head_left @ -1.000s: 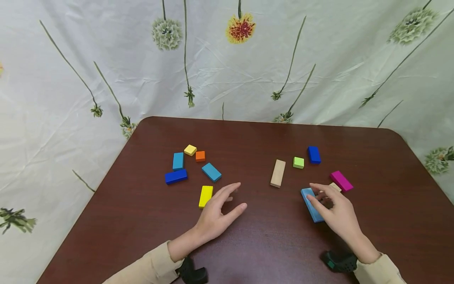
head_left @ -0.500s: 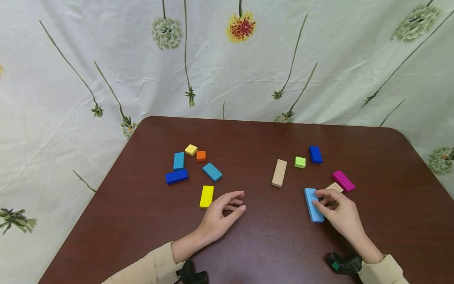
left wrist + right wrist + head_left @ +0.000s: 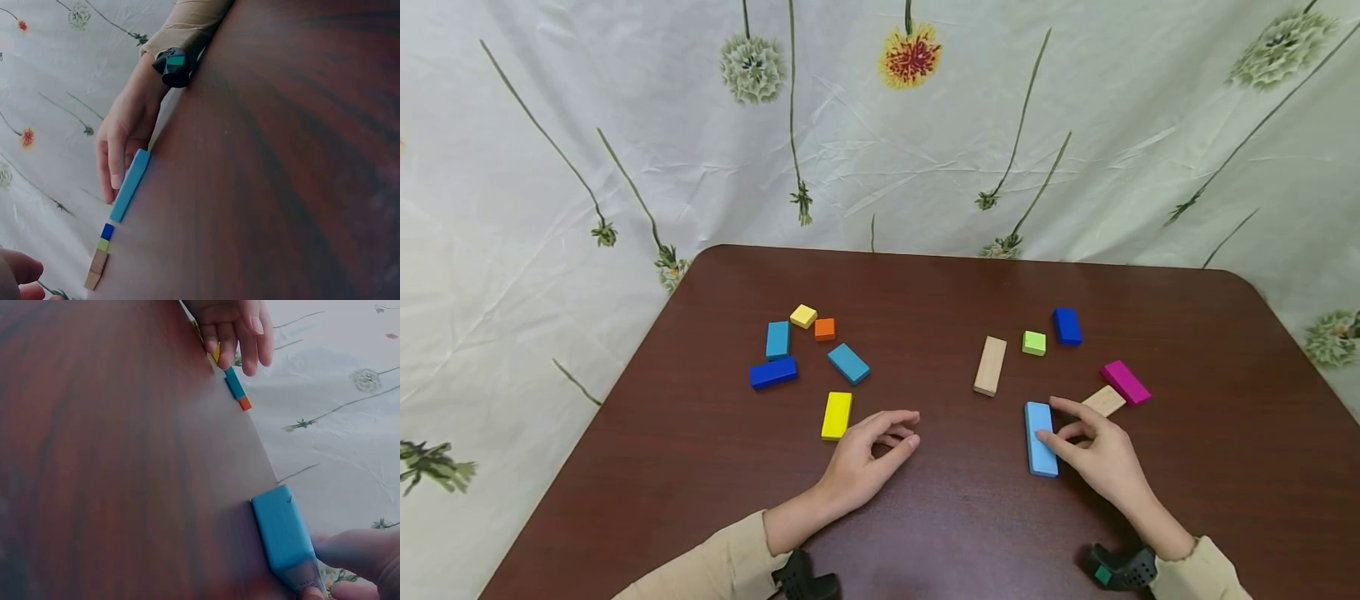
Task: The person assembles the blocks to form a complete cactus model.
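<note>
In the head view my right hand (image 3: 1101,454) has its thumb on a light blue rectangular block (image 3: 1039,454) and its index fingertip at the block's far right corner. The right wrist view shows the same block (image 3: 281,528) up close, lying along the tabletop, with the thumb against its upper edge. Loosely bent and holding nothing, my left hand (image 3: 865,462) rests over the table beside a yellow block (image 3: 837,415). Just beyond my right hand are a plain wooden block (image 3: 1105,401) and a magenta block (image 3: 1126,382).
On the left of the brown table (image 3: 925,517), teal blocks (image 3: 849,364), a dark blue block (image 3: 773,373), an orange cube (image 3: 825,329) and a pale yellow one (image 3: 803,316) lie grouped. Toward the right are a wooden block (image 3: 990,367), a green cube (image 3: 1033,342) and another dark blue block (image 3: 1067,327).
My right hand and the light blue block have shifted left, away from the wooden block behind it. Over the second, my left hand's fingers have lowered and bent more.
</note>
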`<state>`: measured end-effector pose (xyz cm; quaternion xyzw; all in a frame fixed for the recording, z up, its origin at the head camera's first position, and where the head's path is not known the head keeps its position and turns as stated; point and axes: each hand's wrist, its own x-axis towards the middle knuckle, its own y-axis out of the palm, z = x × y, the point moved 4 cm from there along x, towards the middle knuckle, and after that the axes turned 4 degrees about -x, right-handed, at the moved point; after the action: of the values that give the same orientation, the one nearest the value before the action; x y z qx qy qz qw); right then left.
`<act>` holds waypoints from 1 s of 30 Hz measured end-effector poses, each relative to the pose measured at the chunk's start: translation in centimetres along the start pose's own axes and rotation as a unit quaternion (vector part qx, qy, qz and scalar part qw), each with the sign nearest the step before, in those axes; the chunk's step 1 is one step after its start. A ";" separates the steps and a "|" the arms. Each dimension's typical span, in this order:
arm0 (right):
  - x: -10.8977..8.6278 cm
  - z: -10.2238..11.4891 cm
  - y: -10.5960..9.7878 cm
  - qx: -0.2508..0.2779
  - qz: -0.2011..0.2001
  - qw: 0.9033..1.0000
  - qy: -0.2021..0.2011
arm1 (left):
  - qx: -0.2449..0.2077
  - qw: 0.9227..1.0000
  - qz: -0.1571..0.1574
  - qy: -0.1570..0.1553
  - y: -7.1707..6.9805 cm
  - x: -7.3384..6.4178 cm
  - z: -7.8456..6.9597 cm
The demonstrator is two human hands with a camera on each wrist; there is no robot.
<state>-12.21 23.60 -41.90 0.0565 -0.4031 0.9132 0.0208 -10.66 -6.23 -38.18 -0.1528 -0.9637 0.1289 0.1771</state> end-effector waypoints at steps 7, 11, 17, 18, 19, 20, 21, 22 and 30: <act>0.2 0.8 0.9 0.022 0.016 0.999 -0.041 | 0.012 1.000 0.004 0.001 0.1 0.0 0.0; 0.2 1.5 1.4 0.028 0.038 0.997 -0.055 | 0.018 1.000 0.005 0.001 0.4 0.0 1.0; 0.4 2.4 2.5 0.052 0.053 0.996 -0.056 | 0.021 1.000 0.004 0.006 0.7 0.0 3.7; 0.5 2.5 2.7 0.053 0.054 0.996 -0.056 | 0.021 1.000 0.005 0.007 0.7 -0.1 3.8; 0.5 2.6 2.9 0.054 0.053 0.996 -0.056 | 0.020 1.000 0.007 0.008 0.7 -0.1 4.0; 0.6 2.7 3.1 0.055 0.052 0.996 -0.057 | 0.020 1.000 0.008 0.009 0.7 -0.1 4.0; 0.6 2.9 3.3 0.056 0.051 0.995 -0.058 | 0.020 1.000 0.009 0.011 0.7 -0.1 4.0; 0.7 3.0 3.5 0.057 0.051 0.995 -0.058 | 0.020 1.000 0.010 0.012 0.7 -0.1 4.1; 0.9 4.1 4.7 0.101 0.060 0.992 -0.043 | 0.047 0.998 0.013 0.036 0.7 -0.1 3.7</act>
<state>-13.14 17.43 -42.48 0.0733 -0.3118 0.9456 -0.0575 -11.80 -6.30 -41.81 -0.1610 -0.9475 0.1704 0.2174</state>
